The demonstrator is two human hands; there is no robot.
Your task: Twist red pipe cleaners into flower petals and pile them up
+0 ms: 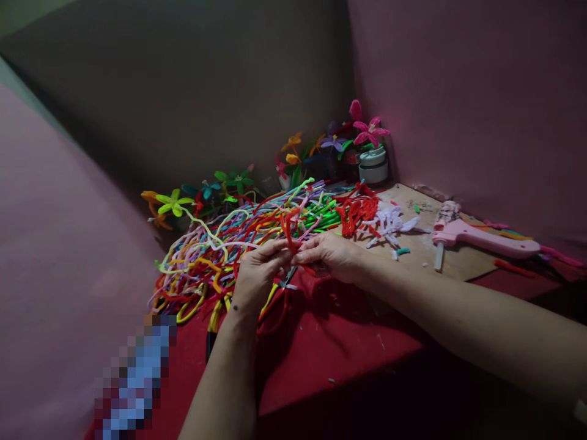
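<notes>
Both hands meet over the front of a red-covered table, pinching a red pipe cleaner [288,231] between them. It is bent, with a loop standing up above the fingertips and a bit showing below. My left hand [262,267] is closed on it from the left, and my right hand [334,253] closes on it from the right. Just behind lies a big tangled heap of coloured pipe cleaners [220,238]. Below the fingers, scissors [288,278] show partly, their blades near the heap's edge. Fingers hide part of the red piece.
On a board [440,256] at right lies a pink glue gun [486,237], near white pipe-cleaner pieces [392,223] and red pieces [360,211]. Finished pipe-cleaner flowers [370,131] stand at the back, beside a white jar [373,166]. Walls rise closely behind and left.
</notes>
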